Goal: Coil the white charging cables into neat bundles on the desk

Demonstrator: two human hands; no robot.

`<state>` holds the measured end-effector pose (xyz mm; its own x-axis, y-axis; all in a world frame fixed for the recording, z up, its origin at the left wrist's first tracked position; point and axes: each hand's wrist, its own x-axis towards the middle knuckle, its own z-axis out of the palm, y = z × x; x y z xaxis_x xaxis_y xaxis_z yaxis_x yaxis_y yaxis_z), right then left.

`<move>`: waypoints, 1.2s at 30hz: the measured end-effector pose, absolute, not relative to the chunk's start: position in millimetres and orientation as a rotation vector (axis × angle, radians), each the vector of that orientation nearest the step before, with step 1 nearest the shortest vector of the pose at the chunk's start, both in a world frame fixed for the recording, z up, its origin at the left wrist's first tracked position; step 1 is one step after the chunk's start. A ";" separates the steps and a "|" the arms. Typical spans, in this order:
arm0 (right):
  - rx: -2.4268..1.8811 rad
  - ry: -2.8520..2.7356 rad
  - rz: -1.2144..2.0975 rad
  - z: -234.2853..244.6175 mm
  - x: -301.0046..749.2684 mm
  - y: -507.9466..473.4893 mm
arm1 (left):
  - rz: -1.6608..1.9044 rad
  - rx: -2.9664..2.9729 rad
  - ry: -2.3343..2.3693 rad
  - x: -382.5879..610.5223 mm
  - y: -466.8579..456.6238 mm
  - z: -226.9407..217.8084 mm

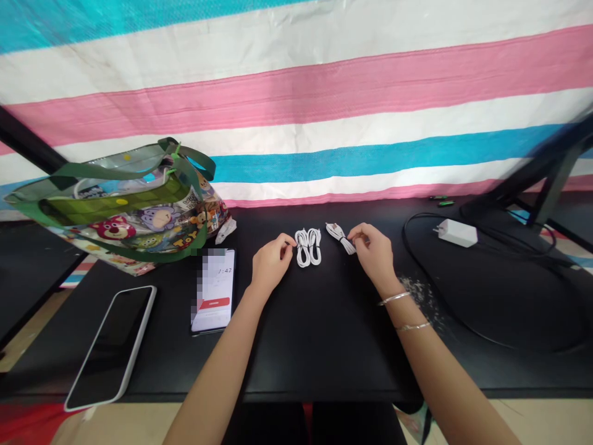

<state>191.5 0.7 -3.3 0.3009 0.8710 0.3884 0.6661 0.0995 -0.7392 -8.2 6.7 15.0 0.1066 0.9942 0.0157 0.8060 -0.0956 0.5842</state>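
Note:
Two coiled white cables (308, 246) lie side by side on the black table (324, 334). My left hand (271, 262) rests just left of them, fingers curled, its fingertips touching the nearest coil. A third bundled white cable (340, 237) lies to the right. My right hand (374, 252) pinches its near end with thumb and fingers. Two thin bangles circle my right wrist.
A cartoon-print tote bag (134, 213) with green straps stands at the back left. A lit phone (214, 289) and a dark phone in a white case (111, 346) lie to the left. A white charger (458, 233) with a black cord and a black stand (542, 179) sit at the right.

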 end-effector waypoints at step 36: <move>-1.753 -1.672 0.076 -23.5 186.5 2.6 | 0.553 1.962 1.768 -7.8 7.0 16.0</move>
